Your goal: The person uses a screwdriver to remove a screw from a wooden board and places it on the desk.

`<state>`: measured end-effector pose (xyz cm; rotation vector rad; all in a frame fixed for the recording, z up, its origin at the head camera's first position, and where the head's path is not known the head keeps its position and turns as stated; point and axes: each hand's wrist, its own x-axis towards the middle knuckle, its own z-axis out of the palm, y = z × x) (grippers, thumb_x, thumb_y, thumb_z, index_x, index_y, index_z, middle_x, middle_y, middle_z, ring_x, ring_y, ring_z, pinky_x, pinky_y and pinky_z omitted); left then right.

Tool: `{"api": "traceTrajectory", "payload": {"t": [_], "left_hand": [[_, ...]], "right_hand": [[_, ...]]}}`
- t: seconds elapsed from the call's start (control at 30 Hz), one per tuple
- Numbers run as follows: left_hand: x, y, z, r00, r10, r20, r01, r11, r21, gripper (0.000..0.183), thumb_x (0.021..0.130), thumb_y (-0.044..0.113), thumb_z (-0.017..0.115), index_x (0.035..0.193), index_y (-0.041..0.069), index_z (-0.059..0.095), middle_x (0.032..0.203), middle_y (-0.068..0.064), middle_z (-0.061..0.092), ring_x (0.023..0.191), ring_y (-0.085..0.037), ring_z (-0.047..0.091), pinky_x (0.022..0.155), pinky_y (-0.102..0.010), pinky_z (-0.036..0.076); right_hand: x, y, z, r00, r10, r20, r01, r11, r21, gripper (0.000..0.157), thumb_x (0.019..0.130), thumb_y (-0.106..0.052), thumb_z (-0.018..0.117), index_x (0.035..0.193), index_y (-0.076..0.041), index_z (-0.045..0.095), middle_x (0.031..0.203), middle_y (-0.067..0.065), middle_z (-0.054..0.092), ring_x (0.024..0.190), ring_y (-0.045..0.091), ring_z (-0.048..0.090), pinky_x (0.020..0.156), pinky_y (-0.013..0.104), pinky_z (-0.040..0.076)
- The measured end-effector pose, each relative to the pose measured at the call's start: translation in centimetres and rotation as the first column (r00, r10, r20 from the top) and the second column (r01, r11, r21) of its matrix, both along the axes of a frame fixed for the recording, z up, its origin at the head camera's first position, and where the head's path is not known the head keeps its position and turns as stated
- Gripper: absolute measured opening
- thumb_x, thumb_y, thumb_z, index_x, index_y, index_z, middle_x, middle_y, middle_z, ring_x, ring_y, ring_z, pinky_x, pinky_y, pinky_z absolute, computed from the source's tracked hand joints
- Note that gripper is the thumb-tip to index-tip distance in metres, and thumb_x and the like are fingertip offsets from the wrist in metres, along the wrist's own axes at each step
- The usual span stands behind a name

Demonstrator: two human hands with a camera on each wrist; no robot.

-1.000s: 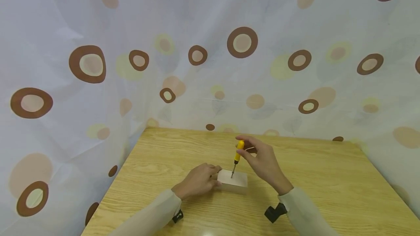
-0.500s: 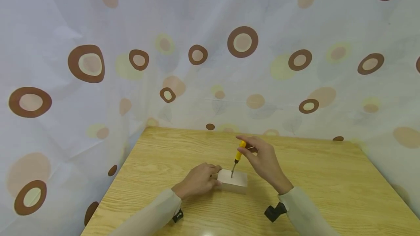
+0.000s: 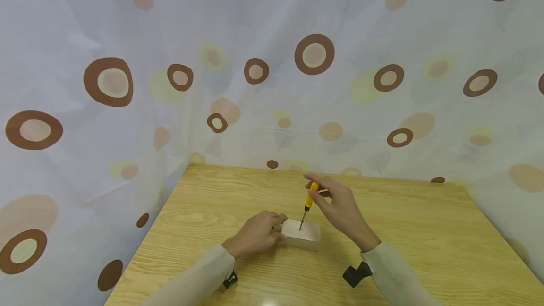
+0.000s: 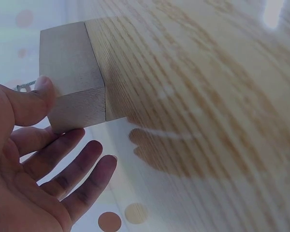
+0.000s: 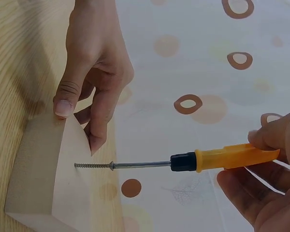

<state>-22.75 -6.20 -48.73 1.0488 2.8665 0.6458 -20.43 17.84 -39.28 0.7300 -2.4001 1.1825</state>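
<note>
A pale wooden block lies on the table. My left hand grips its left end, thumb on the near side and fingers at the far side; in the left wrist view the thumb presses the block's edge. A long threaded screw stands on the block's top face, its thread largely exposed. The tip of a yellow-handled screwdriver meets the screw head, roughly in line with it. My right hand pinches the upper handle between thumb and fingers. Whether the screw's point has entered the wood is hard to tell.
The wood-grain table extends around the block on all sides. A white curtain with brown and yellow spots hangs behind the table and along its left side. Each wrist carries a black camera mount.
The screwdriver handle has tipped slightly right, and my right thumb and fingers have shifted a little on it. My left hand and the block stay put. The left curtain has moved slightly leftward.
</note>
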Motion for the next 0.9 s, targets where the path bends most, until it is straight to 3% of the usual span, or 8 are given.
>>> {"api": "traceTrajectory", "payload": {"t": [0.2, 0.4, 0.67, 0.9], "left_hand": [[0.0, 0.0, -0.1, 1.000, -0.003, 0.006, 0.003, 1.000, 0.000, 0.053, 0.098, 0.038, 0.071, 0.140, 0.008, 0.063, 0.136, -0.004, 0.066, 0.119, -0.022, 0.064, 0.097, -0.038, 0.054], [0.0, 0.1, 0.0, 1.000, 0.004, -0.006, -0.004, 1.000, -0.004, 0.053, 0.097, 0.039, 0.071, 0.140, 0.008, 0.064, 0.136, -0.003, 0.067, 0.119, -0.021, 0.064, 0.097, -0.037, 0.054], [0.0, 0.2, 0.0, 1.000, 0.003, -0.015, -0.003, 1.000, -0.015, 0.052, 0.098, 0.039, 0.071, 0.140, 0.009, 0.064, 0.136, -0.002, 0.067, 0.117, -0.019, 0.064, 0.095, -0.035, 0.054], [0.0, 0.2, -0.1, 1.000, 0.016, -0.006, -0.016, 1.000, -0.011, 0.053, 0.097, 0.040, 0.071, 0.140, 0.009, 0.064, 0.135, -0.002, 0.067, 0.120, -0.022, 0.064, 0.095, -0.037, 0.055]], "right_hand": [[0.1, 0.0, 0.0, 1.000, -0.012, -0.020, 0.012, 1.000, 0.012, 0.046, 0.095, -0.005, 0.073, 0.139, -0.014, 0.066, 0.102, -0.003, 0.068, 0.089, 0.012, 0.066, 0.080, 0.028, 0.059], [0.1, 0.2, 0.1, 1.000, -0.006, -0.018, 0.006, 1.000, 0.016, 0.047, 0.096, -0.003, 0.071, 0.141, -0.012, 0.063, 0.109, 0.002, 0.071, 0.091, 0.014, 0.069, 0.080, 0.029, 0.059], [0.1, 0.5, 0.1, 1.000, -0.026, -0.013, 0.026, 1.000, -0.014, 0.050, 0.097, -0.008, 0.071, 0.145, -0.017, 0.058, 0.110, 0.000, 0.074, 0.088, 0.013, 0.070, 0.077, 0.028, 0.058], [0.1, 1.3, 0.6, 0.999, -0.048, -0.021, 0.045, 0.993, -0.107, 0.037, 0.099, -0.010, 0.068, 0.134, -0.010, 0.056, 0.112, 0.003, 0.074, 0.093, 0.017, 0.070, 0.079, 0.023, 0.056]]}}
